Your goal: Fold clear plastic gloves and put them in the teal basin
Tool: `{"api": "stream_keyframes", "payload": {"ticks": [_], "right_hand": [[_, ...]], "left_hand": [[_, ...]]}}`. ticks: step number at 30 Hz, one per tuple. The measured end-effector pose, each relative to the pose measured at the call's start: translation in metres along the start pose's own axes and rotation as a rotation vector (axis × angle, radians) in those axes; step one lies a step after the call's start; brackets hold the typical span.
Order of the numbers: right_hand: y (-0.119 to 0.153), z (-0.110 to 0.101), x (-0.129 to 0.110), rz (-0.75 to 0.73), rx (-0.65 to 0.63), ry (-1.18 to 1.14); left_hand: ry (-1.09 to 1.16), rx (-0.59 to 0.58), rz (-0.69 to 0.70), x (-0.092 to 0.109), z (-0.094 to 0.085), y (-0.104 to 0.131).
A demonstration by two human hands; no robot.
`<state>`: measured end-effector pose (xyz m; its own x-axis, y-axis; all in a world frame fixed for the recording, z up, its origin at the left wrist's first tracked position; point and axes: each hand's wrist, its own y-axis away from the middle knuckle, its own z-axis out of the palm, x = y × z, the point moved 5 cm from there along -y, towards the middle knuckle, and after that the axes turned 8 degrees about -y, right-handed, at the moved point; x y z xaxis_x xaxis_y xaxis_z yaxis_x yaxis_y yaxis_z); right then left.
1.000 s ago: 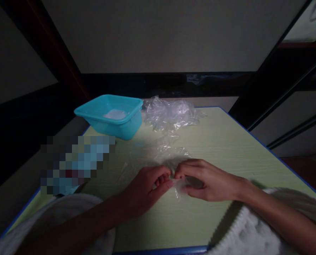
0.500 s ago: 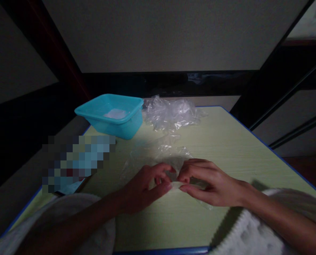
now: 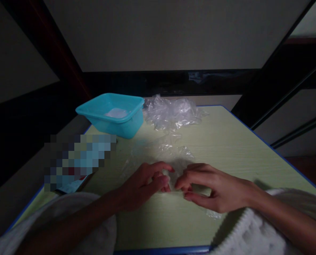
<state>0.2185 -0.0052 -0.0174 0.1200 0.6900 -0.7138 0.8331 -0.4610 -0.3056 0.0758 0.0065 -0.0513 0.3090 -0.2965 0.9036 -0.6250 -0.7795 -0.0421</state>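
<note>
A thin, clear plastic bag (image 3: pixel 168 150) lies crumpled on the table, its near part running under and between my hands. My left hand (image 3: pixel 147 186) pinches the film between thumb and curled fingers, the index finger stretched above. A short way to the right, my right hand (image 3: pixel 211 186) has its fingers bent, with the thumb tip close below them and film at the fingertips. A loose corner of plastic shows beneath the right hand. The film is nearly see-through, so its exact edge at the fingers is hard to make out.
A turquoise plastic basin (image 3: pixel 110 117) stands at the table's back left with something whitish inside. Beside it sits a heap of clear plastic bags (image 3: pixel 175 111). A phone-like device (image 3: pixel 75 182), partly blurred out, lies at the left. Blue edging borders the pale table (image 3: pixel 243 148).
The pale folded strip that was stretched between my fingertips has dropped from view there. My fingertips have moved slightly apart, and the right hand has shifted a little right and down.
</note>
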Motion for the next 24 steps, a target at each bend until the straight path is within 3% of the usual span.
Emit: {"api": "stream_keyframes", "payload": {"ticks": [7,12,24], "right_hand": [[0.000,0.005,-0.001,0.033,-0.141,-0.002],[0.000,0.005,0.000,0.065,-0.147,0.016],[0.003,0.003,0.015,0.304,-0.228,0.061]], "left_hand": [[-0.081,-0.047,-0.008,0.003,0.000,0.000],[-0.119,-0.067,-0.052,0.003,0.001,0.000],[-0.183,-0.053,-0.103,0.004,-0.003,-0.002]]}}
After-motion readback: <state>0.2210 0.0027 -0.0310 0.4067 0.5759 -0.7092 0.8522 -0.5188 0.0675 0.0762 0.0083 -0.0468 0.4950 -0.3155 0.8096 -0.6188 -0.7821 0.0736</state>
